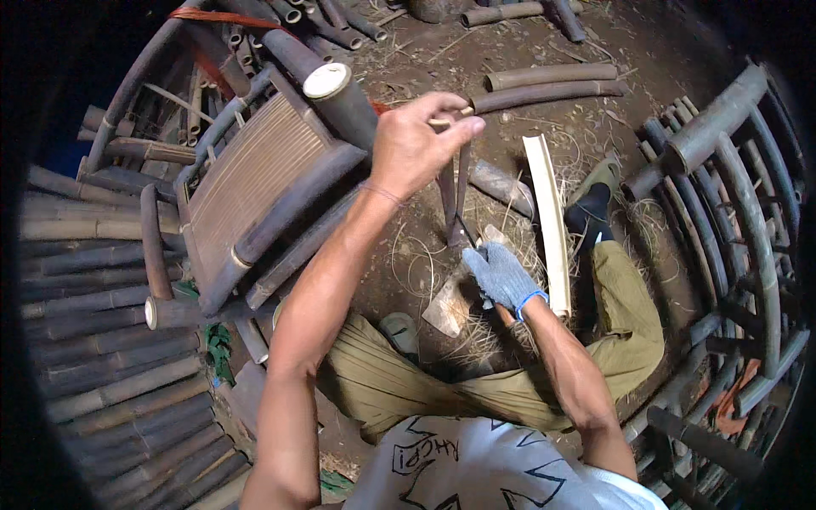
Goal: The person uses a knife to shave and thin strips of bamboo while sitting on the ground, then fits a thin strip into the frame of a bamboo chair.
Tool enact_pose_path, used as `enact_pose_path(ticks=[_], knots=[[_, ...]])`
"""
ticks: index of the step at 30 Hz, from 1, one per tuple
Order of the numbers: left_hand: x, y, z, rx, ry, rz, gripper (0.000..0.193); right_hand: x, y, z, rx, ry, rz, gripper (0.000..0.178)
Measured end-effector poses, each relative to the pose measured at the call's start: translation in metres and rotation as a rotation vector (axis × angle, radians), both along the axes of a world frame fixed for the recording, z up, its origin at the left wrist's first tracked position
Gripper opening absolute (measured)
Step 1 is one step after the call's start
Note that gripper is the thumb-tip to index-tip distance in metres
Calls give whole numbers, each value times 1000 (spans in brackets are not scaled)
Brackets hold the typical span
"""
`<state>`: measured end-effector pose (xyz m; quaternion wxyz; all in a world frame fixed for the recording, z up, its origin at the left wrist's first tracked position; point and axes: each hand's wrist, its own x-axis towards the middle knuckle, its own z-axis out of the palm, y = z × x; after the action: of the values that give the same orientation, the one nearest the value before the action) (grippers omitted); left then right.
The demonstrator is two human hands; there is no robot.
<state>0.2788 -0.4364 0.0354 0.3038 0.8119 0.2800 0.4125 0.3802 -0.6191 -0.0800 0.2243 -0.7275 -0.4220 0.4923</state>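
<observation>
My bare left hand (416, 149) is raised and pinches the top end of a thin dark bamboo strip (453, 191), which hangs down upright and looks split into two slivers. My right hand (501, 276), in a grey knit glove with a blue cuff, grips a dark knife (468, 235) at the strip's lower end. The blade points up into the split. Under the gloved hand a pale wooden block (446, 308) lies among loose bamboo shavings on the dirt. I sit on the ground with my legs folded.
A dark bamboo chair frame (255, 191) lies tipped at the left, over stacked bamboo poles (93, 340). A pale split bamboo slat (549, 221) lies right of the knife. Loose poles (552, 78) rest further off, and curved bamboo furniture (735, 178) stands at the right.
</observation>
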Motion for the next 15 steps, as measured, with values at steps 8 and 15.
enact_pose_path(ticks=[8,15], knots=[[19,-45,15,-289,-276,-114,26,12,-38,39,55,-115,-45,46],[39,-55,-2,-378,-264,-59,21,22,-40,25,38,-314,32,45]])
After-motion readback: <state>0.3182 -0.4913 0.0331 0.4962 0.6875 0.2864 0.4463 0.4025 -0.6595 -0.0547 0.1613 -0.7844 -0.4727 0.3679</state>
